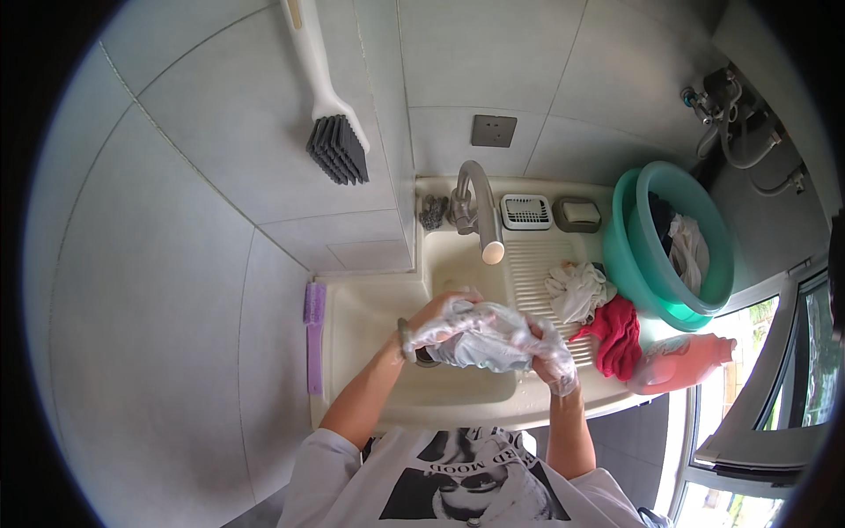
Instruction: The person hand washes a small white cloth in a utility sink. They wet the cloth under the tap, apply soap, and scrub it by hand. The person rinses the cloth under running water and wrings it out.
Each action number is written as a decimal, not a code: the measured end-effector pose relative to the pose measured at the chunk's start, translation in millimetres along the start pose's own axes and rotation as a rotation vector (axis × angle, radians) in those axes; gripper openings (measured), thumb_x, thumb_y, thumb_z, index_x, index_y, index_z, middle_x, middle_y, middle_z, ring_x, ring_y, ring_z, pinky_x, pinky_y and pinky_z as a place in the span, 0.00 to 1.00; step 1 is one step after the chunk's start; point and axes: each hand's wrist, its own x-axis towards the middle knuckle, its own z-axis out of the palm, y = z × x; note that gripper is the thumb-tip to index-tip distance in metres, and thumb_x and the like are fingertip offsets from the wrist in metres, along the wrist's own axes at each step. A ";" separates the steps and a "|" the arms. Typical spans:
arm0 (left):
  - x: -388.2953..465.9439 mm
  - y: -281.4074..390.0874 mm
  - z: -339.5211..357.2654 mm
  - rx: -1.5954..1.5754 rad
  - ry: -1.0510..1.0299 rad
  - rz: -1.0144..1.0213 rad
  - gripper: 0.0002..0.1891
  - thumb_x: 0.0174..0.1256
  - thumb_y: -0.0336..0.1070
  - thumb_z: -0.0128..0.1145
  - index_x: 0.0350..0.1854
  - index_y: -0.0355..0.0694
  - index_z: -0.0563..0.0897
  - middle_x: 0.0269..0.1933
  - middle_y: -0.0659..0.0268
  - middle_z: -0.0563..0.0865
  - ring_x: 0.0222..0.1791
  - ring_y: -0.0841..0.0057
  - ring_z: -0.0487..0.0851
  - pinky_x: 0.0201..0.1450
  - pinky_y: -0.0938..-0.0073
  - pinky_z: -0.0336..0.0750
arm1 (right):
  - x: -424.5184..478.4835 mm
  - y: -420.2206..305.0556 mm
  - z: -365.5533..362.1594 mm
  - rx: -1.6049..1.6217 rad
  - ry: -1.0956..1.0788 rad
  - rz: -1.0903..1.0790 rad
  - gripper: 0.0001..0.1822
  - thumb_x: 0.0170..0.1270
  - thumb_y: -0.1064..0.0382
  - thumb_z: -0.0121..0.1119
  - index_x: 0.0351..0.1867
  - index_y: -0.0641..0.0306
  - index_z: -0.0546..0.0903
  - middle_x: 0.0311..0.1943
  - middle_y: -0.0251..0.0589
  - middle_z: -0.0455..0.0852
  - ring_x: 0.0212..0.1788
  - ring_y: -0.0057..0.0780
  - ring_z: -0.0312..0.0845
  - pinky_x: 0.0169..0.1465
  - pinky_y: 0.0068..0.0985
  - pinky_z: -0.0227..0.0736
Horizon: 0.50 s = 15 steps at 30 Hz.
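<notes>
A soapy, pale wet cloth (485, 340) is stretched between both hands above the laundry sink (449, 399). My left hand (445, 321), covered in white suds and with a bracelet at the wrist, grips the cloth's left end. On the other end, my right hand (553, 353) is closed, also coated in foam. The metal faucet (485, 221) arches over the basin beyond my hands. Part of the drain (426, 358) shows under my left hand; the cloth and hands hide some of the basin. To the right of them is the ribbed washboard (538, 267).
White cloth (581, 290) and red cloth (617, 336) lie on the washboard side, near a pink detergent bottle (683, 363). Nested green basins (617, 244) hold clothes. A soap bar (581, 212), white soap dish (526, 212) and steel scourer (434, 212) line the back. A purple brush (315, 343) lies left; a white-handled brush (337, 145) hangs.
</notes>
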 end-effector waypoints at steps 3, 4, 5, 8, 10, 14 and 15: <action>-0.9 38.9 18.6 -0.579 0.039 -0.036 0.20 0.55 0.48 0.65 0.40 0.38 0.75 0.36 0.76 0.73 0.38 0.89 0.71 0.42 0.87 0.67 | 0.9 27.8 -22.9 0.018 0.008 -0.058 0.20 0.65 0.60 0.57 0.54 0.69 0.73 0.47 0.41 0.81 0.45 0.28 0.79 0.50 0.25 0.74; -3.9 35.5 18.7 -0.583 0.045 0.004 0.20 0.56 0.48 0.64 0.40 0.38 0.75 0.36 0.77 0.74 0.39 0.89 0.72 0.42 0.87 0.67 | 1.5 25.5 -6.4 0.243 0.044 -0.120 0.19 0.66 0.59 0.56 0.54 0.68 0.74 0.47 0.41 0.81 0.46 0.28 0.79 0.50 0.25 0.74; -6.9 24.0 18.1 -0.590 0.046 0.044 0.20 0.56 0.48 0.64 0.40 0.39 0.75 0.36 0.77 0.74 0.39 0.89 0.72 0.43 0.86 0.68 | 1.6 23.4 7.9 0.466 0.086 -0.182 0.19 0.67 0.58 0.54 0.54 0.67 0.74 0.48 0.41 0.81 0.46 0.28 0.79 0.50 0.25 0.74; -1.7 -21.8 27.1 -0.518 0.277 0.076 0.15 0.64 0.42 0.60 0.44 0.38 0.75 0.38 0.75 0.76 0.38 0.88 0.73 0.41 0.85 0.71 | 8.2 18.0 36.1 0.631 0.208 -0.067 0.18 0.70 0.54 0.49 0.52 0.65 0.74 0.49 0.41 0.80 0.46 0.29 0.79 0.51 0.27 0.75; 8.6 -5.4 46.5 -0.271 0.452 -0.047 0.14 0.65 0.39 0.59 0.46 0.37 0.75 0.40 0.73 0.78 0.39 0.87 0.75 0.41 0.84 0.72 | 16.3 23.7 37.9 0.713 0.201 -0.087 0.20 0.72 0.52 0.46 0.54 0.64 0.73 0.45 0.39 0.81 0.45 0.27 0.79 0.51 0.28 0.76; 4.9 11.0 102.6 0.995 0.387 0.513 0.11 0.58 0.40 0.64 0.38 0.43 0.79 0.40 0.58 0.85 0.40 0.69 0.84 0.42 0.74 0.79 | 34.5 100.5 -3.2 0.529 0.084 -0.529 0.23 0.72 0.54 0.45 0.64 0.61 0.64 0.50 0.33 0.77 0.52 0.25 0.74 0.54 0.26 0.72; 8.9 10.9 98.5 0.730 0.397 0.335 0.10 0.55 0.42 0.66 0.35 0.46 0.80 0.30 0.58 0.84 0.30 0.63 0.84 0.33 0.71 0.79 | 32.1 109.0 3.7 0.620 0.136 -0.449 0.24 0.71 0.52 0.46 0.64 0.59 0.64 0.51 0.34 0.76 0.53 0.26 0.73 0.56 0.27 0.71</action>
